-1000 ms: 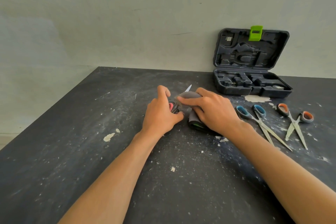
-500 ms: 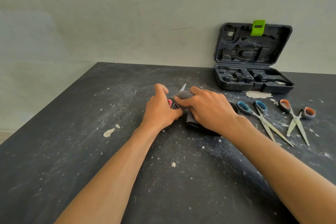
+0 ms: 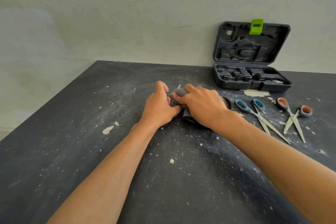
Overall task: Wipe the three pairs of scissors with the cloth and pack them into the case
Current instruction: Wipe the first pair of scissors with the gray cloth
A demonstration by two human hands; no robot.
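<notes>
Both hands have kept to the same spot mid-worktop since a second ago; less of the blade tip now pokes out past the cloth, and the camera view has shifted a little. Left hand point(image 3: 159, 106) is curled closed around the handle end of the red-handled scissors point(image 3: 169, 99), of which only a sliver of red grip shows between thumb and fingers. Right hand point(image 3: 201, 106) lies knuckles-up, fingers pinching the grey cloth point(image 3: 180, 92) around the blade; thumb and forefinger bunch the cloth at the far end. A short bright blade tip emerges just beyond the cloth, pointing away from the person. More dark cloth trails out under the right palm onto the worktop point(image 3: 91, 142), with a speck of green at its near edge.

Just right of the right wrist lie the blue-handled scissors point(image 3: 254, 110), handles toward the wall, blades slightly parted and pointing toward the near right. Beside them, further right, the orange-handled scissors point(image 3: 292, 114) lie blades crossed open, also handles away. The two pairs do not touch.

Behind them, against the wall point(image 3: 127, 14), the dark moulded case point(image 3: 251, 80) stands open, lid upright with a green latch point(image 3: 256, 26) on its top edge. Worktop surface is black, scuffed, flecked with pale paint spots.
</notes>
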